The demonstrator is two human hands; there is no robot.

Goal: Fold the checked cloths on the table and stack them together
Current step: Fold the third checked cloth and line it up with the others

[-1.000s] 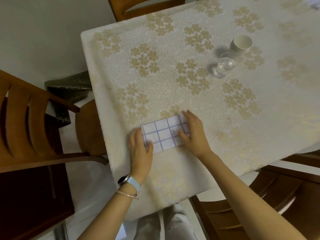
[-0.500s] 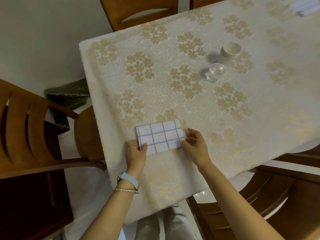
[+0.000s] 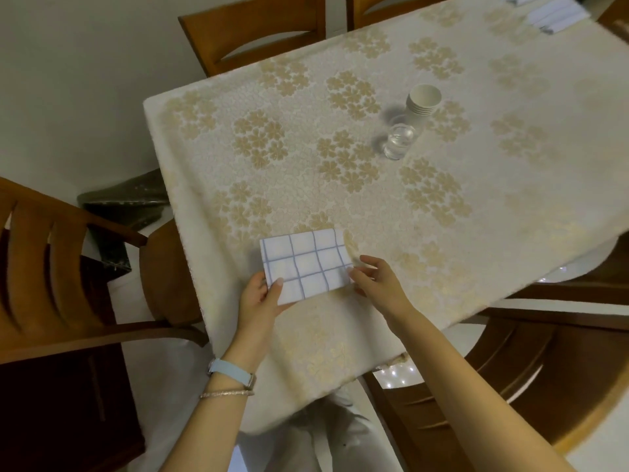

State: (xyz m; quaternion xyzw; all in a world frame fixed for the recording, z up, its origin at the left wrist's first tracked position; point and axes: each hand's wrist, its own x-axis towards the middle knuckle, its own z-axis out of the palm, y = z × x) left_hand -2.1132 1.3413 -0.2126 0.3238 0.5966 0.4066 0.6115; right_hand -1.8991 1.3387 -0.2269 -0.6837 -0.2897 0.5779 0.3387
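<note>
A folded white cloth with blue checks [image 3: 306, 264] is near the table's front left corner. My left hand [image 3: 263, 299] grips its near left corner, thumb on top, and that corner looks raised off the table [image 3: 340, 158]. My right hand [image 3: 377, 279] is at the cloth's right edge, fingertips touching it, fingers apart. More white folded cloths [image 3: 554, 10] lie at the far right end of the table, partly cut off by the frame.
A stack of paper cups [image 3: 423, 100] and a glass of water [image 3: 400, 139] stand mid-table. Wooden chairs surround the table: one at the left [image 3: 68, 267], one at the far side [image 3: 252, 32], one at the near right [image 3: 510, 352]. A dark bag [image 3: 126, 202] lies on the floor.
Both hands slid from pressing flat on the cloth to its edges. My left hand has taken hold of the near left corner and the cloth now tilts up.
</note>
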